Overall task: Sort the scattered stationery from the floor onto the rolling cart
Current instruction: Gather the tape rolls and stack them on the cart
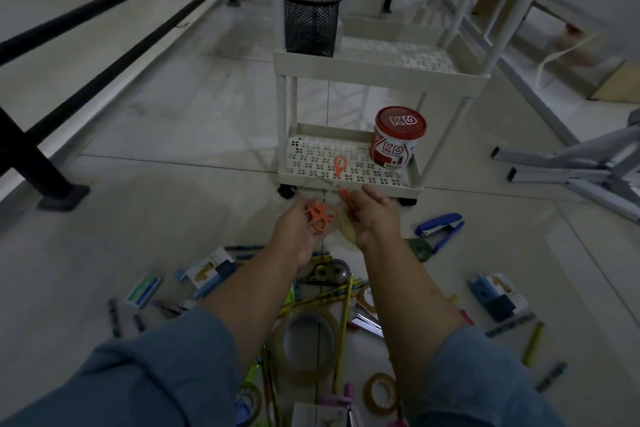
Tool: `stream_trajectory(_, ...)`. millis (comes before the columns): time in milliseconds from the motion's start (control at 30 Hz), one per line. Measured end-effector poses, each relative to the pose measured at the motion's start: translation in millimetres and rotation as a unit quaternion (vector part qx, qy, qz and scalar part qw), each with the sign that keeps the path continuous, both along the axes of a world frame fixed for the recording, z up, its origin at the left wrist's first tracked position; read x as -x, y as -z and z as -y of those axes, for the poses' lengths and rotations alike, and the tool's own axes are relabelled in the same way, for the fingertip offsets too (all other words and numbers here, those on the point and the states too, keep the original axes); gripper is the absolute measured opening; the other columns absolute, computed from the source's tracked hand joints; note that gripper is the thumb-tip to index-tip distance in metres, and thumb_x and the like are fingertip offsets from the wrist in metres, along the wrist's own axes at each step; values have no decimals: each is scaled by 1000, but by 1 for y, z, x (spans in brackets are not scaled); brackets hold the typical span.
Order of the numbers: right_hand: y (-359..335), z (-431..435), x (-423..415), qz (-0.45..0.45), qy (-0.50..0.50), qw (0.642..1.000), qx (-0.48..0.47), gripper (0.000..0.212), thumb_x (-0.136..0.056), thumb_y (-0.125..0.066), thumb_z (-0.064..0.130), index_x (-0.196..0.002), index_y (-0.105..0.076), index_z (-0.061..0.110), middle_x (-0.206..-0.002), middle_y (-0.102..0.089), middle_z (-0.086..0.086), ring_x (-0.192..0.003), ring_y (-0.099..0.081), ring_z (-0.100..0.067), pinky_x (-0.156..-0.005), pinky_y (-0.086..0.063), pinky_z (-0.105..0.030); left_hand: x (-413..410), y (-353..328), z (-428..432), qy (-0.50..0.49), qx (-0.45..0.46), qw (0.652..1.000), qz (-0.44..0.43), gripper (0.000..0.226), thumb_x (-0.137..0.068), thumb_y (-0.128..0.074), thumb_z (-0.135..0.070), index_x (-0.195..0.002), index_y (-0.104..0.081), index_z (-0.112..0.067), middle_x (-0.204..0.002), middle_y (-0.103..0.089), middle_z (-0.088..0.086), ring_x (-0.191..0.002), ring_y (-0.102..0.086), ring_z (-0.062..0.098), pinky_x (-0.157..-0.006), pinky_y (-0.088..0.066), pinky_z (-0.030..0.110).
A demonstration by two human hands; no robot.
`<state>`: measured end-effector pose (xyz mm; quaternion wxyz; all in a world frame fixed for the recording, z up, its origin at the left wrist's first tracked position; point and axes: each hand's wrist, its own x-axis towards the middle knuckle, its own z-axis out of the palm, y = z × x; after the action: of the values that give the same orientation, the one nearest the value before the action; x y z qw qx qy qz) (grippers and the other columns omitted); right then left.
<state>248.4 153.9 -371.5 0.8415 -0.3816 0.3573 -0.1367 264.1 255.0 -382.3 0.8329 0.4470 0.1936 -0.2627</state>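
The white rolling cart (349, 184) stands straight ahead of me on the tiled floor. My left hand (301, 229) is shut on a pair of orange scissors (320, 216), held just in front of the cart's bottom shelf. My right hand (372, 215) pinches the orange end of a second pair of orange scissors (339, 166). Its handle loop lies over the perforated bottom shelf, and a thin blade crosses the shelf's front rim. Scattered stationery covers the floor under my forearms. A pale tape roll (346, 234) is partly hidden below my right hand.
A black mesh bin (311, 21) stands on the middle shelf and a red-lidded tub (398, 139) on the bottom shelf. On the floor lie a blue stapler (440, 225), a tape dispenser (329, 270), a large tape roll (308, 343), pencils and boxes. A black railing (31, 156) runs left, a grey folded frame (571, 166) right.
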Motion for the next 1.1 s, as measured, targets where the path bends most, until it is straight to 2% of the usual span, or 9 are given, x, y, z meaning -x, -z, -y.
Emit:
stream_trajectory(167, 1, -10, 7, -41, -40, 991, 119, 15, -81, -64, -5, -87, -58, 7, -80, -62, -11, -71, -60, -18, -59, -49, -19, -1, 3, 2, -25, -11, 997, 76, 28, -95, -50, -19, -116, -56, -1, -93, -65, 10, -82, -63, 17, -76, -54, 25)
stream_trajectory(300, 3, -7, 10, -54, -147, 935, 319, 28, -76, -73, 1, -101, -59, 1, -75, -59, -6, -62, -55, -12, -51, -47, -14, -7, 2, -5, -55, -100, 991, 74, 26, -90, -56, -2, -115, -56, 2, -98, -64, 17, -79, -62, 20, -68, -54, 26)
stream_trajectory(367, 3, -6, 10, -49, -204, 880, 425, 48, -74, -76, 8, -117, -55, 8, -96, -60, -7, -76, -57, -14, -61, -50, -15, -12, 3, -11, -49, -136, 986, 79, 22, -88, -58, -1, -110, -58, -2, -100, -64, 18, -78, -63, 21, -67, -54, 27)
stream_trajectory(467, 5, 2, 7, -26, -305, 743, 595, 77, -70, -81, 22, -137, -43, 24, -146, -29, -5, -125, -39, -19, -99, -37, -26, -16, 1, -16, -27, -185, 977, 102, 11, -88, -58, 1, -94, -60, -8, -82, -64, 9, -66, -60, 16, -55, -54, 21)
stream_trajectory(533, 6, 6, 6, -27, -379, 642, 665, 85, -66, -83, 24, -139, -40, 25, -155, -16, -2, -139, -22, -21, -110, -29, -35, -17, 0, -19, -12, -191, 974, 120, 14, -88, -57, 2, -86, -59, -12, -78, -62, 6, -65, -60, 15, -49, -53, 16)
stream_trajectory(600, 8, 8, 6, -36, -407, 608, 681, 80, -67, -82, 19, -137, -44, 20, -151, -25, -5, -137, -28, -22, -108, -31, -32, -18, 2, -21, -2, -188, 975, 120, 11, -88, -58, 2, -93, -59, -8, -81, -62, 8, -67, -60, 16, -54, -54, 20)
stream_trajectory(833, 14, 6, 12, -23, -375, 676, 634, 53, -74, -76, 11, -124, -57, 15, -120, -48, -9, -98, -57, -19, -80, -45, -21, -23, 3, -19, -38, -113, 991, 66, 9, -94, -51, -12, -88, -56, -7, -80, -58, 8, -71, -56, 17, -66, -49, 27)
stream_trajectory(1000, 15, 4, 11, -23, -326, 757, 566, 47, -76, -76, 17, -121, -61, 14, -106, -60, -4, -84, -60, -14, -81, -50, -27, -26, 6, -19, -67, -86, 991, 73, 27, -97, -43, -21, -74, -54, -13, -75, -57, 4, -66, -54, 16, -62, -41, 26)
stream_trajectory(1100, 7, -5, 8, 8, -278, 794, 540, 44, -78, -74, 17, -120, -62, 11, -90, -58, 8, -80, -57, -5, -79, -46, -23, -24, 9, -15, -43, -78, 993, 72, 33, -99, -38, -34, -89, -61, -12, -85, -63, 5, -74, -60, 16, -66, -46, 25)
